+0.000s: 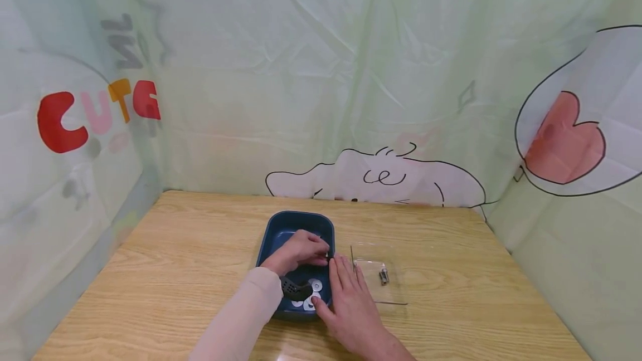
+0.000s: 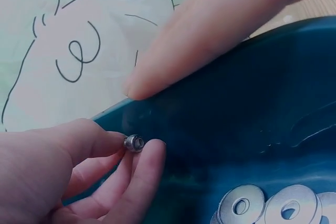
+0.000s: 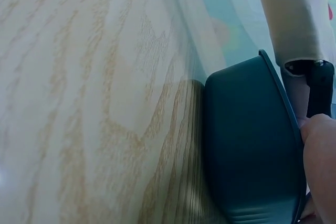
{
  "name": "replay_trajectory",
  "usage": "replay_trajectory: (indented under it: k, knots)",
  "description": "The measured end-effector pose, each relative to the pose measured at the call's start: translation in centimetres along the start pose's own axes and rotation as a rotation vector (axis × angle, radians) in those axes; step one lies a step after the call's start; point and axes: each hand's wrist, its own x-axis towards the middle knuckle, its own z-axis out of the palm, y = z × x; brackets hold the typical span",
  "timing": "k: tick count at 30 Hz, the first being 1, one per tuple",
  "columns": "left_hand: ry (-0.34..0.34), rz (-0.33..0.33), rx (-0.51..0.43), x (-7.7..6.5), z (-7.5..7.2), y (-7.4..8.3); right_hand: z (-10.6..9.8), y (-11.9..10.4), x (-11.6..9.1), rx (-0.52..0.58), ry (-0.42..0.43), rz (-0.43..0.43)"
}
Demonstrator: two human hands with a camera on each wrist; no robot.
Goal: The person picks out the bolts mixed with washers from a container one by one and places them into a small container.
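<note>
In the head view, my left hand [image 1: 304,248] is inside a dark blue tub [image 1: 296,215]. Its thumb and fingers pinch a small ridged metal piece [image 2: 134,142] with a hole in its end, plain in the left wrist view. My right hand [image 1: 351,305] lies over the tub's right side, fingers straight along the rim and thumb over the inside. One straight finger [image 2: 178,56] crosses the rim in the left wrist view. Flat metal washers [image 2: 291,205] lie on the tub's floor below the left hand. The right wrist view shows the tub's outer wall [image 3: 249,140].
A clear plastic tray [image 1: 396,286] lies right of the tub. It has a small metal part [image 1: 383,276] on it, and thin metal rods [image 1: 391,303] lie at its edges. A wooden table [image 1: 200,249] carries everything; a printed curtain [image 1: 225,99] hangs behind.
</note>
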Motion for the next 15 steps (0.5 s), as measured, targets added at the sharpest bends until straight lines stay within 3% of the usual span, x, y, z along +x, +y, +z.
replay_trajectory:
  k: [15]
  knots:
    - [0.031, 0.04, -0.014, 0.63, -0.77, -0.28, -0.26, 0.41, 0.11, 0.034, 0.01, 0.004]
